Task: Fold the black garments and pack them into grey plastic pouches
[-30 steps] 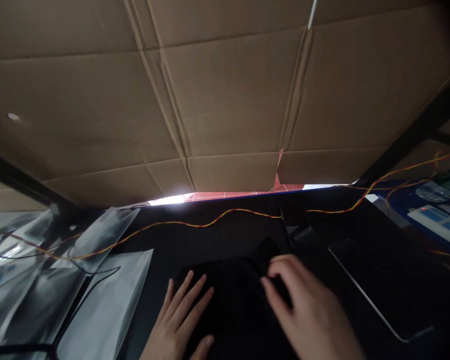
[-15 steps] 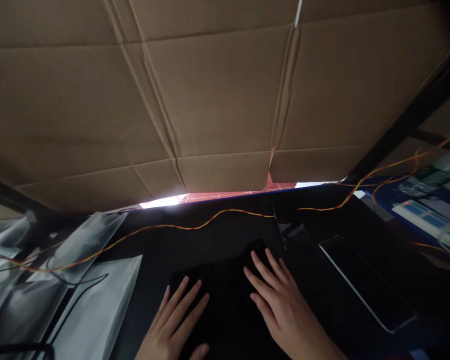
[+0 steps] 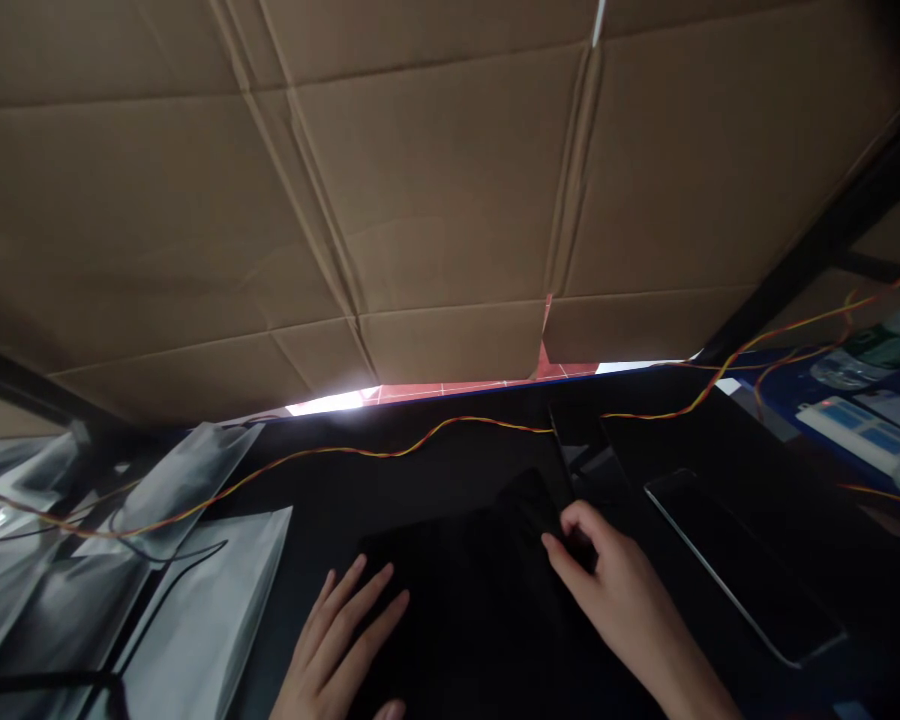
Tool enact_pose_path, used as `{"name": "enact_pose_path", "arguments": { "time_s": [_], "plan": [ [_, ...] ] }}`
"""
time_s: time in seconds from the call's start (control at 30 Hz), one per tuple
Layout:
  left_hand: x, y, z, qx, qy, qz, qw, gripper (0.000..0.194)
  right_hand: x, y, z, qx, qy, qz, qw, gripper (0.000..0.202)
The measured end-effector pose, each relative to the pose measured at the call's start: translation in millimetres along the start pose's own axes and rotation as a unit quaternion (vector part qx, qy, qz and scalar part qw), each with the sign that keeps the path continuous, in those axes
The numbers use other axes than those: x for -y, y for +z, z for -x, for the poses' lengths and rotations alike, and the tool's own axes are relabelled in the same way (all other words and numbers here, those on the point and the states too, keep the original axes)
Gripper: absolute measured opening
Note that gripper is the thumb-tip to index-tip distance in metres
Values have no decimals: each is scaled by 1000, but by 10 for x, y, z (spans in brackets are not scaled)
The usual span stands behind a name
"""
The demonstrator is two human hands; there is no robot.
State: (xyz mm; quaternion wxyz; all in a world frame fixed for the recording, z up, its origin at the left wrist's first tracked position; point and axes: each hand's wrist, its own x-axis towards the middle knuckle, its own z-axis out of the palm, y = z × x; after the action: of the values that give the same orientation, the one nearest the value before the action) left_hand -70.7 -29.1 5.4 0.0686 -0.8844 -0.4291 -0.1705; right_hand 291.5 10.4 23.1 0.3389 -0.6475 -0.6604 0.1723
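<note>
A black, soft-looking piece of cloth [image 3: 450, 570] lies spread on the dark tabletop, its outline hard to make out against the black surface. My left hand [image 3: 345, 635] rests flat on its left part with the fingers stretched out and apart. At the cloth's right edge, my right hand [image 3: 607, 575] is closed, thumb and forefinger pinching the fabric. Just beyond my right hand lies a dark, glossy flat panel [image 3: 581, 450]. Farther right is a black phone-like slab [image 3: 746, 565] with a pale rim, apart from my hand.
Clear plastic bags [image 3: 202, 600] lie at the left with a black cord over them. A red-yellow twisted wire [image 3: 390, 455] crosses the table's far side. Upright cardboard [image 3: 450, 200] stands behind. A white-blue power strip [image 3: 862, 435] and plastic bottle [image 3: 885, 350] are at right.
My right hand has gone from lying flat with spread fingers to a pinch, shifting right to the cloth's edge. My left hand stays flat, almost in place.
</note>
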Motion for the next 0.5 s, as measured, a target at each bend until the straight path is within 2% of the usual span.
{"name": "enact_pose_path", "arguments": {
  "time_s": [0.07, 0.17, 0.27, 0.33, 0.4, 0.47, 0.5],
  "plan": [
    [-11, -12, -21, -7, 6, 10, 1000, 68, 59, -155, -54, 6, 5, 3, 1000, 19],
    [-21, -31, -70, 6, 27, 36, 999, 66, 248, -320, -112, -31, -13, 41, 999, 12],
    [-13, -36, -102, 15, 51, 50, 997, 61, 585, -249, -104, -54, -65, 62, 995, 4],
    [0, -34, -106, 8, 66, 46, 997, 55, 817, -113, -64, -21, -113, 10, 993, 9],
    [12, -41, -99, 1, 71, 48, 996, 49, 961, 8, -21, 59, -147, -82, 984, 25],
    [10, -63, -95, -2, 59, 62, 996, 42, 961, 70, 0, 117, -156, -172, 966, 35],
    [1, -77, -99, -8, 48, 70, 996, 37, 907, 81, -2, 119, -150, -199, 961, 39]
  ]
}}
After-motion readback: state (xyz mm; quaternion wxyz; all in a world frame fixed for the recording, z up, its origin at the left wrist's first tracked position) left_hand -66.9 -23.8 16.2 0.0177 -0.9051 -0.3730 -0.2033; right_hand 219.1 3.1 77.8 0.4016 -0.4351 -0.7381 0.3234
